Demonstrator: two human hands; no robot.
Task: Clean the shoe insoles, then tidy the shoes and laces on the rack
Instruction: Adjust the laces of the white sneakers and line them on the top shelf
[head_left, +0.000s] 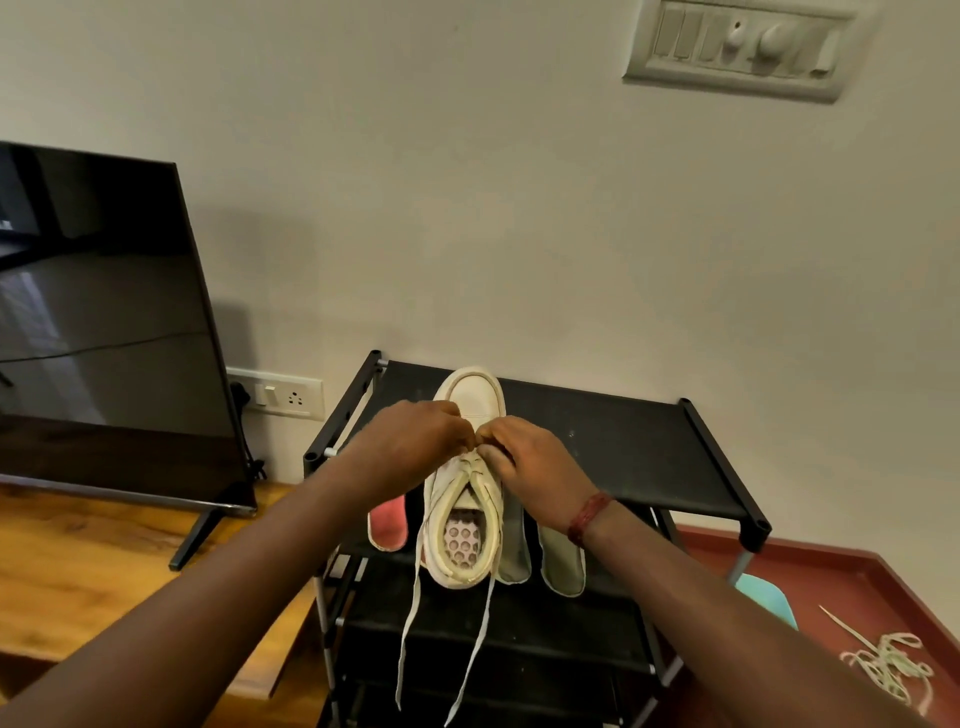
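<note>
White shoe (475, 395) sits centre frame on the rack (623, 457) top shelf, toe near the wall, heel at the front edge. There's open shelf room to the right; the left side is tight. Left hand (410, 441) and right hand (535, 467) meet over the midfoot, fingers curled, pinching the laces (409, 618). Both lace ends hang past the front edge. Pink insole (387, 525) lies left of the shoe, grey insoles (563, 566) right.

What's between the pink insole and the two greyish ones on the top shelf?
The white shoe, toe pointing away; the left hand and right hand pinch its lace. Seen in the head view.
</note>
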